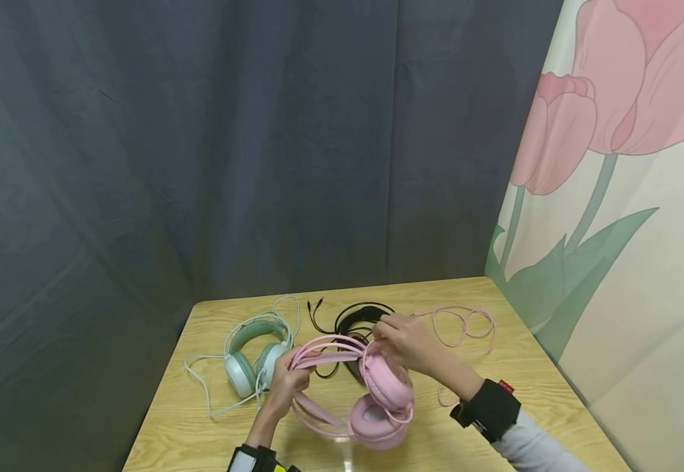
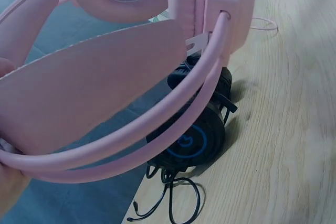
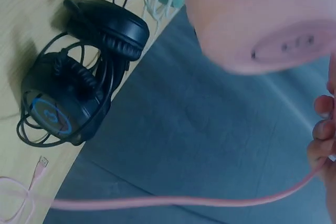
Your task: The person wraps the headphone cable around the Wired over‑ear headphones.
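Note:
A pair of pink headphones (image 1: 386,383) is held up above the wooden table, ear cups toward the right. My left hand (image 1: 289,381) grips its headband (image 2: 94,82), fingers wrapped round the padded strap and the thin hoops. Above the upper ear cup, my right hand (image 1: 403,337) has curled fingers (image 3: 323,129) around the pink cable (image 3: 157,201). The cable runs from that hand down toward the table, where its loops (image 1: 466,321) lie. Only part of the right hand shows in the right wrist view, so its exact hold is partly hidden.
Black headphones (image 3: 79,77) with a coiled black cable lie behind the pink pair. Mint-green and white headphones (image 1: 256,357) with a white cable lie at the left. The wooden table (image 1: 189,439) meets a dark curtain (image 1: 295,164) at the back and a tulip-printed wall covering (image 1: 631,282) at the right.

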`<state>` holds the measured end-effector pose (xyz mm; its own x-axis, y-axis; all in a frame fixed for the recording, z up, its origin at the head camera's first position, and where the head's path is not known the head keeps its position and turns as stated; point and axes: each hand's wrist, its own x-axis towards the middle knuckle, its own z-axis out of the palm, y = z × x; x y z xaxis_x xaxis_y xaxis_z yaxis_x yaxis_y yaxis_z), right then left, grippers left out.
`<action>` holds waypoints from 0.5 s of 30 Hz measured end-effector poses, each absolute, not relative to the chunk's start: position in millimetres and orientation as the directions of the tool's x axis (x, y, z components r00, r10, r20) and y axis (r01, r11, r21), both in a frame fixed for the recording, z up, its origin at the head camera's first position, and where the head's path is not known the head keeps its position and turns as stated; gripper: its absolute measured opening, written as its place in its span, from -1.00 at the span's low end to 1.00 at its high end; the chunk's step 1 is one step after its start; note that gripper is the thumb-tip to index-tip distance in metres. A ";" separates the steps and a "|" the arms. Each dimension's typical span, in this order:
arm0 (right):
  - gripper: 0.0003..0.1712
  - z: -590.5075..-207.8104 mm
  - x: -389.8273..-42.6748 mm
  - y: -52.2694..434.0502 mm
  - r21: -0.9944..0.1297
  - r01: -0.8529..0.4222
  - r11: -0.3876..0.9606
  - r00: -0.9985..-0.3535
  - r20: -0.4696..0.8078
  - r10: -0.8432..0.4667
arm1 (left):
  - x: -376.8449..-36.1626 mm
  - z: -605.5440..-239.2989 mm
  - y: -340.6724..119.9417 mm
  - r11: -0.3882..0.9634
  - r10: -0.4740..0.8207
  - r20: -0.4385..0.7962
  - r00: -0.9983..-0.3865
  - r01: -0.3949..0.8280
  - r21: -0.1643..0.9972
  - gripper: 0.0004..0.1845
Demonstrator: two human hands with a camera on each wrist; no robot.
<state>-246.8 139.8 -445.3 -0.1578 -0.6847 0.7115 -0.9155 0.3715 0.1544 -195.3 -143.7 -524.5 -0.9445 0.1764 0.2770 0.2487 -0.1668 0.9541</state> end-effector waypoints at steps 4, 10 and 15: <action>-0.75 -445.5 -248.7 145.3 0.121 -0.908 0.402 -0.196 0.726 -0.660 | -194.7 -527.3 -146.5 -0.220 0.171 0.302 -0.938 0.262 0.939 -0.61; -0.59 -449.6 -247.1 152.8 -0.023 -0.940 0.341 -0.262 0.688 -0.676 | -196.3 -528.6 -150.4 -0.333 0.177 0.360 -0.916 0.288 0.898 -0.70; -0.53 -453.9 -248.0 155.1 -0.084 -0.947 0.309 -0.276 0.704 -0.655 | -195.9 -528.6 -150.0 -0.362 0.213 0.396 -0.893 0.304 0.881 -0.73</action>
<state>-248.0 155.1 -453.9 -0.2756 -0.6545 0.7040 -0.9474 0.3089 -0.0838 -195.9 -150.0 -528.6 -0.8935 0.2126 0.3956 0.3039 -0.3622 0.8812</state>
